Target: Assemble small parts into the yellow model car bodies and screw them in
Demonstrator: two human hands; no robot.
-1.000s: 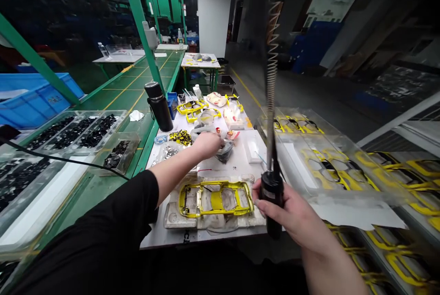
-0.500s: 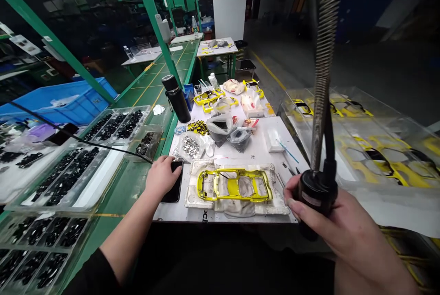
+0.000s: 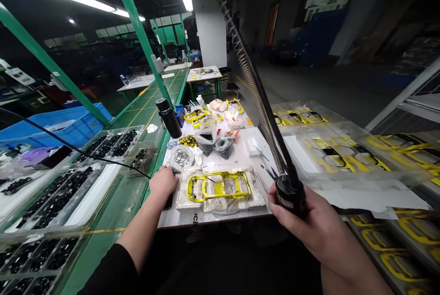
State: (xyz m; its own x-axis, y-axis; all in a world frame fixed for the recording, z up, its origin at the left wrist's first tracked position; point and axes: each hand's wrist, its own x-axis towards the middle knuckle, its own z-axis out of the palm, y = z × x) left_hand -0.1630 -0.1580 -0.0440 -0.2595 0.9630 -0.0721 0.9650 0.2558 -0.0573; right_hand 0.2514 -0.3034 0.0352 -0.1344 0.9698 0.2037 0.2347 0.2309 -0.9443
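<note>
My right hand [image 3: 305,212] is wrapped round a black electric screwdriver [image 3: 288,192], held upright at the table's right front edge. A black cable and a coiled spring [image 3: 254,84] rise from its top. My left hand [image 3: 163,181] rests at the table's left side, over a black phone [image 3: 169,201] that it mostly covers. Its fingers are curled, and what they hold, if anything, is hidden. Between my hands, a yellow toy car body shell [image 3: 218,186] lies in a whitish foam block [image 3: 259,198]. Beyond my left hand is a bag of small silver parts [image 3: 182,157].
Tweezers [image 3: 261,184] lie right of the foam block. Behind it stand grey bags [image 3: 206,141], yellow-black parts [image 3: 188,141] and a black flask [image 3: 168,118]. Trays of black parts [image 3: 62,194] line the left conveyor. Yellow shells [image 3: 333,155] lie at right.
The view has tilted up and turned right. My right hand and the screwdriver sit closer to the foam block, and the spring leans left. My left hand's fingers are more curled.
</note>
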